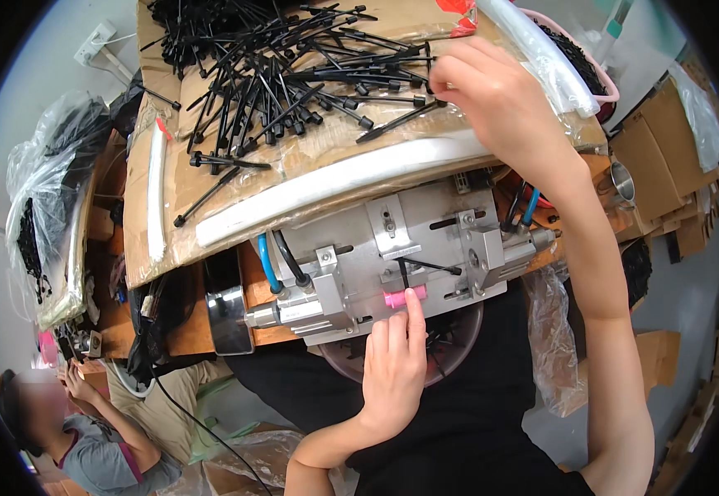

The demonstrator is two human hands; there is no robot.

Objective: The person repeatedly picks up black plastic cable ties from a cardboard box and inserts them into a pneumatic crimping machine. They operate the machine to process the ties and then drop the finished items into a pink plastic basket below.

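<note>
My left hand (396, 354) has its index finger stretched out and its other fingers curled. That fingertip touches a small pink cylindrical piece (394, 298) at the front of a metal fixture (367, 246). Beside the fingertip, a thin black stick with a knobbed end (435, 267) lies across the fixture plate. Up at the right, my right hand (496, 103) is closed in a pinch on a black plastic stick (428, 62) at the edge of a pile of similar sticks (285, 91). My fingers partly hide that stick.
The pile lies on a cardboard sheet (148, 236) with a white strip (334, 186) along its front edge. Blue and black hoses (267, 263) run to the fixture's sides. A bowl (461, 339) with black pieces sits below it. At lower left, another person (99, 446) works nearby.
</note>
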